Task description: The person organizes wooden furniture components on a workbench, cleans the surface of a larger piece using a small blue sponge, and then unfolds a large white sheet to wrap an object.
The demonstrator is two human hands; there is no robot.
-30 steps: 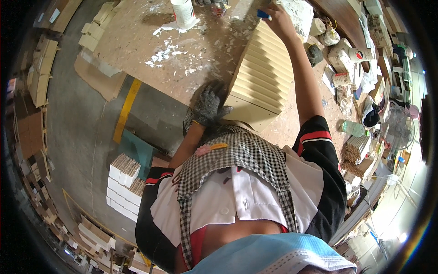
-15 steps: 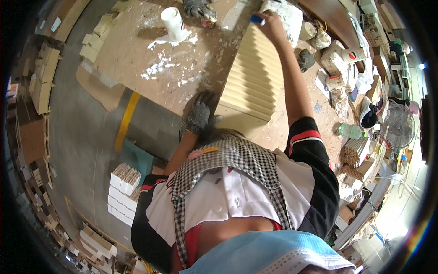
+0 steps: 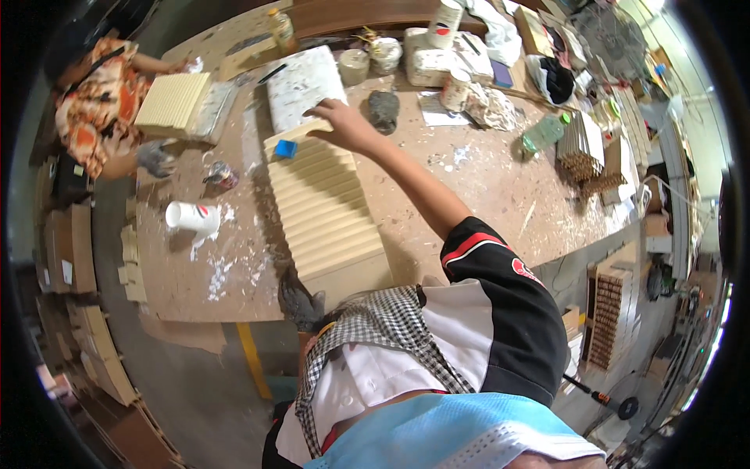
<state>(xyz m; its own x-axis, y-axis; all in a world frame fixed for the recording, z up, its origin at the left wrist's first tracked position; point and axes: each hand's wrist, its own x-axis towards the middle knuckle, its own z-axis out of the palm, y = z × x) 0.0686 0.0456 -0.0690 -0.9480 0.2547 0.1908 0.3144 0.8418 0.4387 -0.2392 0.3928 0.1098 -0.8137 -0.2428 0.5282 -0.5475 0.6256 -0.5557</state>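
On the surface (image 3: 500,187), the panel (image 3: 322,215) is lying beside our left hand (image 3: 300,305), thumb and fingers apart; we are holding our right hand (image 3: 344,125), fingers spread, near its block (image 3: 286,148). We should be bracing the panel firmly.

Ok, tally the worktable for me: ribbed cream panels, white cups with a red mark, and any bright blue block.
Ribbed cream panels: 2
White cups with a red mark: 3
Bright blue block: 1
Total: 6
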